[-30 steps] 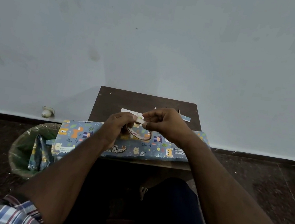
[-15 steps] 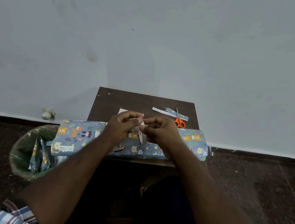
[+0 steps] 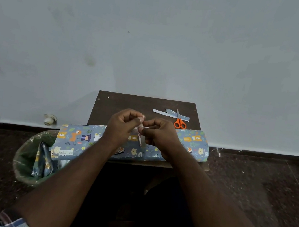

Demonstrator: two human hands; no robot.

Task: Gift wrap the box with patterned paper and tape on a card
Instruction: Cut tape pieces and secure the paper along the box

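Working the tape step: both hands up over centre frame, above the wrapped box (image 3: pixel 83 138), which is lying along the near edge of the small dark table (image 3: pixel 127 102) and overhanging it at lower left. Left hand (image 3: pixel 121 126) pinching a pale scrap at its thumb and forefinger tips, fingers curled. Right hand (image 3: pixel 160 136) gripping the tape roll (image 3: pixel 140 138), roll showing edge-on between the two hands, fingers wrapped around it. Probably peeling the tape's free end; too small and blurred to confirm.

Next move, judging from this: pulling out a length, cutting or tearing it, then fixing it to a seam or to the card. Needing a steady pull so the strip isn't folding onto itself, and one hand freeing up for the orange scissors (image 3: pixel 180 122), lying at upper right of the table across a paper offcut (image 3: pixel 161 112).

Hidden or unclear: card not showing anywhere, possibly sitting behind the hands. Middle of the box covered by hands and forearms, so seam state unknown. Bin (image 3: pixel 27 157) at lower left holding paper scraps. Sleeves cut off at bottom corners.
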